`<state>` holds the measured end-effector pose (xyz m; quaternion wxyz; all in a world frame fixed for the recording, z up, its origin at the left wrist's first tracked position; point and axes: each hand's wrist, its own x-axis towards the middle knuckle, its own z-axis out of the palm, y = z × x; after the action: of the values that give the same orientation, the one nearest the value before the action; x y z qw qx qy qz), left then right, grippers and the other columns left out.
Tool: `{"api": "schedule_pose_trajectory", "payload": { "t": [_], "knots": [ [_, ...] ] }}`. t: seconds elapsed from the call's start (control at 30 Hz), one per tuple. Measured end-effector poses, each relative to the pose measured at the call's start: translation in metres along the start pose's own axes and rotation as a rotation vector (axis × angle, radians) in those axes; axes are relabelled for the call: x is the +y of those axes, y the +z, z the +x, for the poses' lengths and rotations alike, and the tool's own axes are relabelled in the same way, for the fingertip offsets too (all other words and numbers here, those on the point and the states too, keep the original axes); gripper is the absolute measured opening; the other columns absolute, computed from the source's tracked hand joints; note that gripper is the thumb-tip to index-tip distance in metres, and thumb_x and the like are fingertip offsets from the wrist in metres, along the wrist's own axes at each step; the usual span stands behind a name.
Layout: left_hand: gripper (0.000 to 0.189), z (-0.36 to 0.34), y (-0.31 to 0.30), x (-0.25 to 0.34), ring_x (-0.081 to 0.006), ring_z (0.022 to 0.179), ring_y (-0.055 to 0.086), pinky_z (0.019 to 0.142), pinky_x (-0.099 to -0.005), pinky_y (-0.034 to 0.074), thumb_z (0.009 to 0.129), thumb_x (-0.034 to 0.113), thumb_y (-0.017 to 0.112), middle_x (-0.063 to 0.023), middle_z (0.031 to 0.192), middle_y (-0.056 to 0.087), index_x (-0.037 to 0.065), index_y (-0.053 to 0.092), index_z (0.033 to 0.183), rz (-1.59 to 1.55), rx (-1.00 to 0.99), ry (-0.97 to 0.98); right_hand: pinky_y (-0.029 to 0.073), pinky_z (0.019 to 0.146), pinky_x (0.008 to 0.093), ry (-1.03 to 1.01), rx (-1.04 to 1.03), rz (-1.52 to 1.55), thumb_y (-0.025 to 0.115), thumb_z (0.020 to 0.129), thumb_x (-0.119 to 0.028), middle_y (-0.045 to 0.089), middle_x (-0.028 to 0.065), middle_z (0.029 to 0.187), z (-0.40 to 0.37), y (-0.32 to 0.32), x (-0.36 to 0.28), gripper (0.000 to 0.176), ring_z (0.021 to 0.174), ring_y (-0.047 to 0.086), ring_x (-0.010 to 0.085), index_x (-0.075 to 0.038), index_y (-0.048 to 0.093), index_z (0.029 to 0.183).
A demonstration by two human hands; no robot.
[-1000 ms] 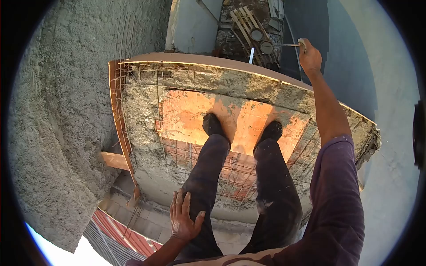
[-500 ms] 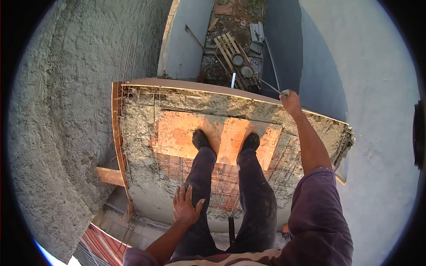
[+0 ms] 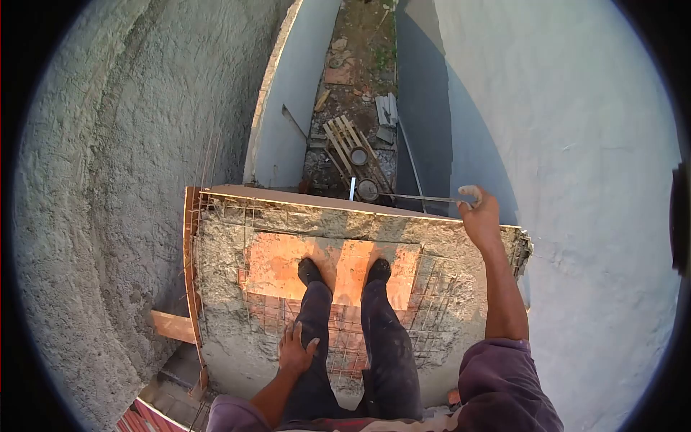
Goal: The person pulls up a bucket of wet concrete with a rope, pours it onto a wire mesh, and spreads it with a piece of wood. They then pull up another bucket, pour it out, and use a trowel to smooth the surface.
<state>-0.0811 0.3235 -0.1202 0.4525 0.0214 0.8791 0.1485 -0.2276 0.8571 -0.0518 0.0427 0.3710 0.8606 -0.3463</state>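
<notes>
My right hand (image 3: 480,210) is at the front right edge of the raised slab, its fingers curled round the end of a thin rope (image 3: 425,198). The rope runs left past the edge toward a round bucket (image 3: 368,189) hanging or standing below; which of these I cannot tell. My left hand (image 3: 296,351) rests on my left thigh with its fingers apart and nothing in it. Both my feet stand on an orange-brown board (image 3: 277,270), laid over rebar mesh (image 3: 439,295) and rough concrete.
Beyond the formwork edge (image 3: 288,196) the ground drops to a narrow passage with a wooden pallet (image 3: 338,140), another bucket (image 3: 358,156) and debris. A rough wall (image 3: 122,165) rises at left, a smooth wall (image 3: 576,180) at right. A plank (image 3: 173,326) juts out at left.
The view has tilted up, so the slab sits lower. My right hand has opened its grip somewhat, and the rope now runs nearly level. My left hand stays on my thigh.
</notes>
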Motion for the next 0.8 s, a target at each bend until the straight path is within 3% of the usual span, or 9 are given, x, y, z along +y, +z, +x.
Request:
{"api": "schedule_pose_trajectory", "payload": {
  "t": [0.1, 0.17, 0.3, 0.37, 0.43, 0.6, 0.8],
  "knots": [
    [0.075, -0.007, 0.008, -0.047, -0.0446, 0.147, 0.030, 0.120, -0.0520, 0.027, 0.096, 0.047, 0.062, -0.0249, 0.158, 0.035, 0.003, 0.039, 0.153, -0.337, 0.251, -0.020, 0.051, 0.069, 0.0352, 0.004, 0.103, 0.063, 0.069, 0.086, -0.003, 0.072, 0.0145, 0.087, -0.020, -0.066, -0.044, 0.028, 0.070, 0.062, 0.0198, 0.001, 0.068, 0.113],
    [0.065, -0.024, -0.011, -0.080, -0.0448, 0.138, 0.043, 0.114, -0.0503, 0.037, 0.097, 0.039, 0.062, -0.0263, 0.149, 0.047, 0.002, 0.047, 0.147, -0.254, 0.317, -0.206, 0.047, 0.062, 0.0334, -0.006, 0.158, 0.126, 0.070, 0.085, -0.001, 0.067, 0.0107, 0.079, -0.032, -0.104, -0.067, 0.028, 0.064, 0.056, 0.0151, 0.000, 0.067, 0.113],
    [0.048, -0.091, -0.066, -0.155, -0.0414, 0.111, 0.065, 0.097, -0.0483, 0.049, 0.098, 0.038, 0.059, -0.0239, 0.115, 0.070, -0.003, 0.067, 0.122, -0.534, 0.318, -0.429, 0.040, 0.055, 0.0319, 0.019, 0.190, 0.168, 0.070, 0.084, 0.001, 0.057, 0.0045, 0.068, -0.040, -0.145, -0.088, 0.027, 0.059, 0.049, 0.0111, -0.001, 0.067, 0.111],
    [0.045, -0.144, -0.105, -0.165, -0.0406, 0.103, 0.067, 0.091, -0.0491, 0.050, 0.099, 0.039, 0.058, -0.0249, 0.110, 0.070, -0.003, 0.069, 0.113, -0.475, 0.300, -0.636, 0.041, 0.056, 0.0324, 0.045, 0.165, 0.187, 0.070, 0.084, 0.001, 0.055, 0.0038, 0.065, -0.042, -0.146, -0.091, 0.025, 0.059, 0.049, 0.0116, -0.001, 0.067, 0.110],
    [0.043, -0.182, -0.074, -0.275, -0.0409, 0.095, 0.069, 0.085, -0.0478, 0.051, 0.100, 0.039, 0.057, -0.0244, 0.101, 0.070, -0.002, 0.069, 0.106, -0.468, 0.334, -0.658, 0.041, 0.055, 0.0325, -0.011, 0.183, 0.144, 0.070, 0.085, 0.001, 0.056, 0.0042, 0.064, -0.043, -0.136, -0.082, 0.024, 0.058, 0.050, 0.0117, -0.001, 0.067, 0.108],
    [0.038, -0.273, -0.093, -0.262, -0.0370, 0.092, 0.070, 0.080, -0.0463, 0.052, 0.098, 0.035, 0.058, -0.0198, 0.096, 0.071, -0.001, 0.070, 0.104, -0.761, 0.174, -1.071, 0.043, 0.056, 0.0337, 0.018, 0.178, 0.240, 0.071, 0.085, 0.000, 0.061, 0.0068, 0.067, -0.045, -0.131, -0.080, 0.021, 0.059, 0.054, 0.0135, -0.002, 0.068, 0.106],
    [0.031, -0.289, -0.074, -0.242, -0.0324, 0.090, 0.071, 0.073, -0.0445, 0.054, 0.097, 0.030, 0.060, -0.0142, 0.089, 0.071, 0.001, 0.071, 0.101, -0.933, 0.038, -1.146, 0.045, 0.057, 0.0335, 0.030, 0.204, 0.233, 0.069, 0.086, 0.000, 0.063, 0.0084, 0.068, -0.058, -0.138, -0.083, 0.018, 0.059, 0.056, 0.0137, -0.001, 0.068, 0.104]
  ]
}}
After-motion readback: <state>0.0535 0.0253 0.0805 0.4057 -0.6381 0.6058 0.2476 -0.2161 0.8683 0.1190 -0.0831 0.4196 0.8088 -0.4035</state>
